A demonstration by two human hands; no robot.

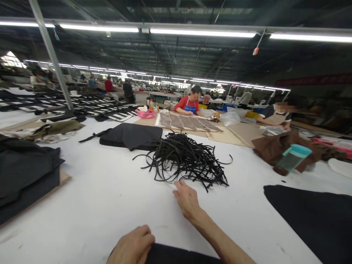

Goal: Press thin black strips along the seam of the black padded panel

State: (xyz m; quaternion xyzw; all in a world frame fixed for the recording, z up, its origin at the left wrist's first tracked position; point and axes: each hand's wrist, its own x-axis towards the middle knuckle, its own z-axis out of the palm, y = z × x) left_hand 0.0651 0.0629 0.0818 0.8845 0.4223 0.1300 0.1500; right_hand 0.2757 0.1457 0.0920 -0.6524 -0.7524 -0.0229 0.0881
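At the bottom of the view, my left hand (pixel 133 245) rests at the left end of a black fabric piece (pixel 181 255), its fingers curled over the edge. Most of that fabric lies outside the frame. My right hand (pixel 187 198) is stretched forward over the white table, at the near edge of a tangled heap of narrow black strips (pixel 187 157). Its fingers are bent, with a small gap between thumb and forefinger, and no strip shows clearly in them. Just behind the heap lies a stack of black cut panels (pixel 132 135).
Dark fabric pieces (pixel 27 168) are stacked at the left, and a black panel (pixel 313 216) lies at the right. A teal-lidded bottle (pixel 294 159) stands by brown fabric (pixel 272 146). Across the table are a pink basket (pixel 146 113) and a person in red (pixel 188 104).
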